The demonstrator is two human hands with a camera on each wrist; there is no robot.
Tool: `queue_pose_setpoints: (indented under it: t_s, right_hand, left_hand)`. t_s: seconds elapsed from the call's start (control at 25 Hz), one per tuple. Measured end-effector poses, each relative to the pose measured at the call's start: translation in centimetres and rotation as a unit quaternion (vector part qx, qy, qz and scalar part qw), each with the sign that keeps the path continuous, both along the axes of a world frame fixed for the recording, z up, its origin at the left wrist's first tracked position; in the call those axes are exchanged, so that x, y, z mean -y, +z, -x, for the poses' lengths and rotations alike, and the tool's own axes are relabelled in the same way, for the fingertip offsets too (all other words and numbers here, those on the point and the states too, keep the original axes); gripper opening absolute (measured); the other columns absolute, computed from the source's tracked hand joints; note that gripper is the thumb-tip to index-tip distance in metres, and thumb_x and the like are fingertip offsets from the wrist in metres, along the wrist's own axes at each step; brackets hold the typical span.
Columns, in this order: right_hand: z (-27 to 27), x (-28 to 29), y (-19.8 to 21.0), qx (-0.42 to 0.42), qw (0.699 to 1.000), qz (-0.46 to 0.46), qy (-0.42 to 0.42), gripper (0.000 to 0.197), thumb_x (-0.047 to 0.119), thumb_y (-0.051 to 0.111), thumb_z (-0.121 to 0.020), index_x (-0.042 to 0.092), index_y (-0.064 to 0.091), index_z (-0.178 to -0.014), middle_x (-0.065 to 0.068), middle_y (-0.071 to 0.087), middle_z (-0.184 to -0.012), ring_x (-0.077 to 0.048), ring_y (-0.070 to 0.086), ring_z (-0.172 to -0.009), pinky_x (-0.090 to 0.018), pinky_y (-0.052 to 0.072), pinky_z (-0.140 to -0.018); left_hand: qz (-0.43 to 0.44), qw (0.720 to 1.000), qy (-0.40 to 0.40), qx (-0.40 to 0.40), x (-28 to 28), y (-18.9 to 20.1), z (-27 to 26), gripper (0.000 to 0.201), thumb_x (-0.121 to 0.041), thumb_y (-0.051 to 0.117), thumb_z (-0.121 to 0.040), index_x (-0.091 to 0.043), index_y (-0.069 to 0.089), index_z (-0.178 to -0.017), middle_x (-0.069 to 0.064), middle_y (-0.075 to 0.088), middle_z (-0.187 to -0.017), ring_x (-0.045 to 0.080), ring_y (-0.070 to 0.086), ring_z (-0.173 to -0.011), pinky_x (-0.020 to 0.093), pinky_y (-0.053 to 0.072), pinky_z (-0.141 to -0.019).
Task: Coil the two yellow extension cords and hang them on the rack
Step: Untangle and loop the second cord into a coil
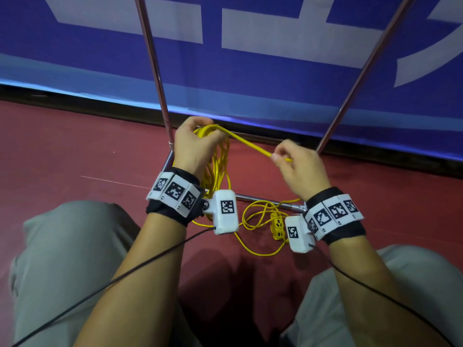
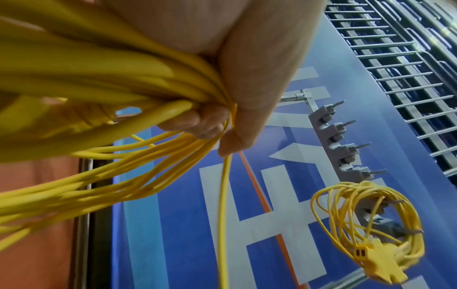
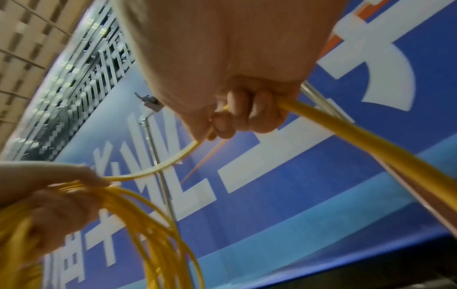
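Left hand (image 1: 194, 144) grips the coiled cord (image 1: 218, 166); right hand (image 1: 298, 164) pinches the free strand (image 1: 248, 142), stretched taut between them, slack below.

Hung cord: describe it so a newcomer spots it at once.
Find the blue banner, then the grey peg rack in front of it. The finished yellow coil hangs from its pegs, socket end dangling; the other cord is in hand.

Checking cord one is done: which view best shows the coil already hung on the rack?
Left wrist. It shows the hung coil draped over the lower pegs of the grey rack, socket end dangling. The head view catches only the rack's metal poles, no hooks or coil. The right wrist view shows no hung coil.
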State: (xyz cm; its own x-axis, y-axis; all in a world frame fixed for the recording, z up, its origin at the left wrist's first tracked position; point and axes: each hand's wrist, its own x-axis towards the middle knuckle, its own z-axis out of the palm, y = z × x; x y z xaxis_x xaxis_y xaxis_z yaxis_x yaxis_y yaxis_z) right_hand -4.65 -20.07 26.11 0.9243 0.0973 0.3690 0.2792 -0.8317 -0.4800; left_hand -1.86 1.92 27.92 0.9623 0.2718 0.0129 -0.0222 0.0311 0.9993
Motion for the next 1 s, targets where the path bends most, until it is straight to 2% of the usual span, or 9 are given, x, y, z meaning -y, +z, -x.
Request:
queue_pose_setpoints:
  t_s: [0.12, 0.2, 0.32, 0.44, 0.52, 0.64, 0.72, 0.84, 1.0]
  right_hand:
    - [0.8, -2.4, 0.4, -0.085, 0.987, 0.059, 0.124, 0.008, 0.022, 0.063, -0.088, 0.019, 0.065, -0.095, 0.009, 0.057, -0.083, -0.007, 0.053, -0.068, -0.031, 0.042, -0.069]
    - [1.1, -3.5, 0.9, -0.096, 0.975, 0.011, 0.198, 0.013, 0.017, 0.062, -0.087, 0.016, 0.067, -0.099, 0.006, 0.059, -0.086, 0.002, 0.047, -0.066, -0.023, 0.036, -0.068]
    - [1.0, -3.6, 2.2, -0.071, 0.965, -0.1, 0.232, 0.014, 0.016, 0.061, -0.087, 0.012, 0.07, -0.097, -0.002, 0.062, -0.086, -0.013, 0.056, -0.076, -0.027, 0.042, -0.069]
    - [1.0, -3.2, 2.4, -0.048, 0.959, -0.21, 0.184, 0.008, 0.016, 0.071, -0.082, 0.014, 0.065, -0.088, -0.004, 0.063, -0.079, -0.024, 0.062, -0.072, -0.039, 0.05, -0.069]
    - [0.6, -3.3, 2.0, -0.038, 0.955, -0.277, 0.093, 0.03, 0.026, 0.08, -0.073, 0.018, 0.052, -0.077, -0.001, 0.057, -0.065, -0.02, 0.054, -0.057, -0.038, 0.046, -0.058]
    - [-0.1, -2.5, 1.6, -0.001, 0.974, -0.226, -0.013, 0.045, 0.047, 0.078, -0.072, 0.017, 0.045, -0.068, 0.001, 0.043, -0.05, -0.015, 0.035, -0.047, -0.03, 0.033, -0.048]
    - [-0.5, -1.4, 1.4, -0.045, 0.97, -0.238, 0.011, 0.041, 0.051, 0.065, -0.084, 0.017, 0.047, -0.068, 0.003, 0.044, -0.051, -0.009, 0.036, -0.045, -0.027, 0.032, -0.048]
    - [-1.0, -0.1, 0.9, -0.159, 0.946, -0.275, 0.069, 0.042, 0.056, 0.048, -0.09, 0.017, 0.051, -0.074, 0.001, 0.054, -0.057, -0.014, 0.048, -0.045, -0.033, 0.044, -0.054]
    - [-1.3, 0.6, 1.1, -0.057, 0.973, -0.216, 0.051, 0.022, 0.038, 0.057, -0.091, 0.025, 0.058, -0.074, -0.003, 0.053, -0.064, -0.01, 0.046, -0.06, -0.033, 0.038, -0.061]
  left_hand:
    - [-0.011, 0.998, -0.064, 0.023, 1.3, -0.1, 0.4, 0.028, -0.002, 0.076, -0.081, -0.012, 0.058, -0.1, -0.001, 0.054, -0.06, 0.009, 0.046, -0.04, 0.02, 0.039, -0.042]
    - [0.004, 0.994, -0.105, 0.031, 1.8, -0.3, 0.6, 0.028, -0.001, 0.074, -0.084, -0.009, 0.058, -0.105, 0.003, 0.057, -0.066, 0.009, 0.05, -0.045, 0.021, 0.044, -0.045]
    - [0.021, 0.982, -0.185, 0.036, 2.3, -0.4, 1.0, 0.027, -0.012, 0.074, -0.084, -0.008, 0.061, -0.107, 0.012, 0.064, -0.083, 0.012, 0.058, -0.061, 0.023, 0.05, -0.054]
    - [0.043, 0.966, -0.254, 0.012, 2.8, 0.0, 1.5, 0.018, -0.023, 0.065, -0.093, -0.008, 0.064, -0.103, 0.019, 0.06, -0.086, 0.017, 0.055, -0.061, 0.026, 0.047, -0.053]
    - [0.046, 0.953, -0.3, -0.004, 2.8, 0.2, 1.8, 0.021, -0.025, 0.066, -0.092, -0.007, 0.064, -0.104, 0.018, 0.058, -0.082, 0.019, 0.053, -0.06, 0.028, 0.045, -0.054]
    - [-0.017, 0.938, -0.346, 0.01, 2.9, 0.3, 2.0, 0.031, -0.01, 0.081, -0.076, -0.016, 0.062, -0.1, 0.003, 0.062, -0.079, 0.015, 0.057, -0.066, 0.029, 0.051, -0.056]
    - [-0.048, 0.947, -0.318, 0.03, 2.9, 0.4, 1.9, 0.031, -0.003, 0.081, -0.077, -0.015, 0.061, -0.097, -0.001, 0.062, -0.079, 0.01, 0.056, -0.064, 0.026, 0.05, -0.052]
    - [-0.034, 0.96, -0.273, 0.054, 2.2, 0.7, 1.3, 0.026, 0.0, 0.074, -0.084, -0.009, 0.06, -0.103, 0.001, 0.061, -0.077, 0.006, 0.053, -0.059, 0.022, 0.047, -0.049]
    - [-0.058, 0.958, -0.278, 0.041, 1.7, 0.5, 1.0, 0.035, 0.004, 0.078, -0.078, -0.008, 0.058, -0.106, 0.008, 0.064, -0.082, 0.012, 0.057, -0.063, 0.023, 0.05, -0.05]
